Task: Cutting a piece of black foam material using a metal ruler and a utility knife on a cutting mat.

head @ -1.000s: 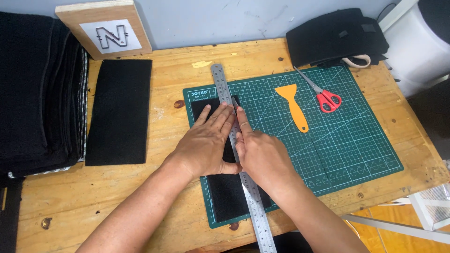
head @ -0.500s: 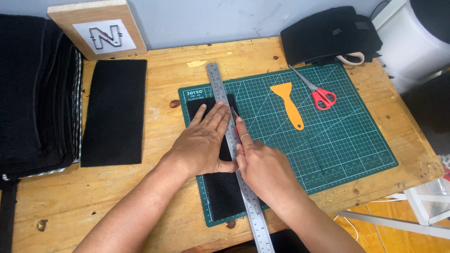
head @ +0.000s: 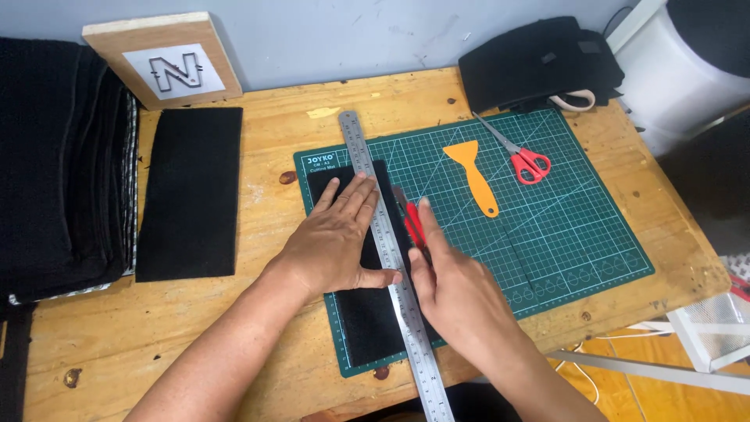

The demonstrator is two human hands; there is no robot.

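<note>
Half a second ago my right hand lay flat beside the ruler. Now I see it gripping a red cutter, fingers closed around the handle, the blade end tight against the steel ruler. My left hand has stayed put, fingers spread flat, pressing down on the ruler and the black felt strip. The strip lies on the green cutting mat, under the ruler.
</note>
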